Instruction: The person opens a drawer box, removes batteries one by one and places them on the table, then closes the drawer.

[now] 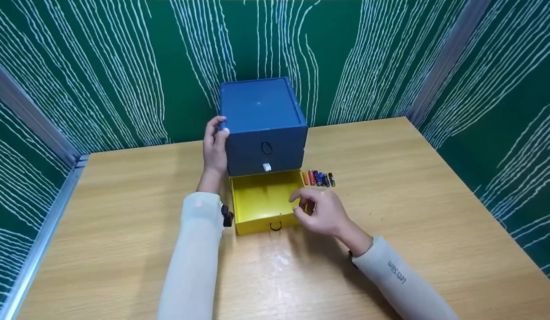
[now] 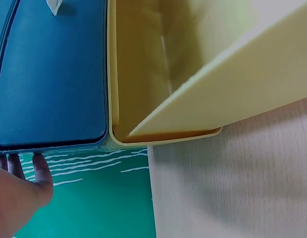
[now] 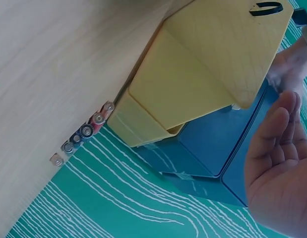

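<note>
A small drawer cabinet stands at the back, with a blue drawer unit (image 1: 259, 106) above a pulled-out yellow drawer (image 1: 252, 226). My left hand (image 1: 216, 151) rests against the left side of the blue unit, its fingertips on the edge, as the left wrist view shows too. Over the right front part of the yellow drawer hovers my right hand (image 1: 323, 212), fingers loosely bent, thumb and forefinger apart, with nothing between them. Inside, the drawer's floor shows bare yellow. Several batteries (image 3: 87, 131) in red, blue and dark colours lie in a row beside the drawer's right side.
A black loop handle (image 1: 275, 226) sits on the yellow drawer's front, and a white tab (image 1: 267, 167) on the blue front. Behind the wooden table (image 1: 390, 186) rises a green wall (image 1: 194, 66) with white wavy lines. Metal posts (image 1: 448, 62) stand at its corners.
</note>
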`<control>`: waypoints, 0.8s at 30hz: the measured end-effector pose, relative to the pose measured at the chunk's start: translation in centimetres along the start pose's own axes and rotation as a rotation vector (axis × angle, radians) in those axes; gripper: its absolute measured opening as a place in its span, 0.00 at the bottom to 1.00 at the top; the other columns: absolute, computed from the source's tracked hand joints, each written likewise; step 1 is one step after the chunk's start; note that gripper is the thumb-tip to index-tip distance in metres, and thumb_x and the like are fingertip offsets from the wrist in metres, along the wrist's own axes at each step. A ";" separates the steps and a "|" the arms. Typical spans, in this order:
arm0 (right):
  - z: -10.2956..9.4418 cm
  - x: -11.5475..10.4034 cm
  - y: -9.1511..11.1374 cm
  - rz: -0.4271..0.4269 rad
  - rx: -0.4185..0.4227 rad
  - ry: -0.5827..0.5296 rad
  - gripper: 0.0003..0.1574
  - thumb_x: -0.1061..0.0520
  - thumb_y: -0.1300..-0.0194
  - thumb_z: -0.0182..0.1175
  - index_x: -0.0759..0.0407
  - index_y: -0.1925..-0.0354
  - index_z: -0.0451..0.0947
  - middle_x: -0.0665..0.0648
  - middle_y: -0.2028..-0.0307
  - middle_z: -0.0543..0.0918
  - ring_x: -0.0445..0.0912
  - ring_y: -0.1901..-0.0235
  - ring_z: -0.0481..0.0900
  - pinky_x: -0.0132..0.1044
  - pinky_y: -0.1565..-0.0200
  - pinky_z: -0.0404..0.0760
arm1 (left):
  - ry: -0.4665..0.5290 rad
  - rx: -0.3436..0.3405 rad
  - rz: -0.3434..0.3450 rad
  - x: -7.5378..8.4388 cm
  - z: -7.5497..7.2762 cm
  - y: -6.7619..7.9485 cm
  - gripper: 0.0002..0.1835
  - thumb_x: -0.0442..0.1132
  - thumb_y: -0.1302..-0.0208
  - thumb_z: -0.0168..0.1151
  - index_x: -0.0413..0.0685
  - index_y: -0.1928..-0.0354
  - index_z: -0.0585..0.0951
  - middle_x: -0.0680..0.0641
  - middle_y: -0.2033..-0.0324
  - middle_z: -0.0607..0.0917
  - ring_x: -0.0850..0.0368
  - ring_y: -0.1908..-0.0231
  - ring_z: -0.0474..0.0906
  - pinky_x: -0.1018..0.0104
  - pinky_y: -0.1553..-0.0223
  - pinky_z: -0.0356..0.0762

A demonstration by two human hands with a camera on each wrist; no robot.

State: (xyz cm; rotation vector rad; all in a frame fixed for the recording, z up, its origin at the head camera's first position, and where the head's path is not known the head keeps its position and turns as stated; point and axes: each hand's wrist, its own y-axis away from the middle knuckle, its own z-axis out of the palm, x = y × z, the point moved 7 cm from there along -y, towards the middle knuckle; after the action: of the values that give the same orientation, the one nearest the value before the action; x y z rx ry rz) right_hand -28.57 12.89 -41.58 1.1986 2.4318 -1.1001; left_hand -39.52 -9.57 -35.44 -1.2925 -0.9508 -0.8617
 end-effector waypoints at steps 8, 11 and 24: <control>1.2 -1.1 0.5 -0.056 -0.036 0.041 0.07 0.55 0.54 0.56 0.47 0.71 0.77 0.39 0.86 0.74 0.30 0.86 0.68 0.22 0.82 0.65 | 0.011 -0.002 0.008 0.1 0.0 0.1 0.19 0.41 0.40 0.41 0.47 0.46 0.64 0.48 0.40 0.61 0.56 0.43 0.57 0.59 0.41 0.54; 1.7 -1.2 0.8 -0.053 -0.061 0.036 0.07 0.54 0.53 0.55 0.48 0.71 0.77 0.40 0.86 0.75 0.29 0.86 0.68 0.21 0.82 0.65 | 0.012 -0.004 0.010 0.1 0.0 0.1 0.19 0.41 0.39 0.41 0.47 0.46 0.64 0.48 0.41 0.62 0.56 0.44 0.57 0.60 0.41 0.54; 2.7 -1.3 1.0 -0.026 -0.137 0.047 0.08 0.51 0.50 0.55 0.47 0.70 0.78 0.41 0.87 0.74 0.31 0.87 0.68 0.24 0.85 0.65 | -0.009 0.006 -0.019 -0.1 -0.1 0.2 0.20 0.42 0.40 0.41 0.50 0.45 0.64 0.50 0.40 0.61 0.57 0.43 0.57 0.59 0.40 0.54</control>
State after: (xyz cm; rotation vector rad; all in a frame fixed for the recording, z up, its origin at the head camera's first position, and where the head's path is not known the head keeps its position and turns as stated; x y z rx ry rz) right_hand -27.29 10.66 -43.36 1.1652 2.5191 -0.9044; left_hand -39.37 -9.63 -35.57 -1.2852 -0.9736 -0.8680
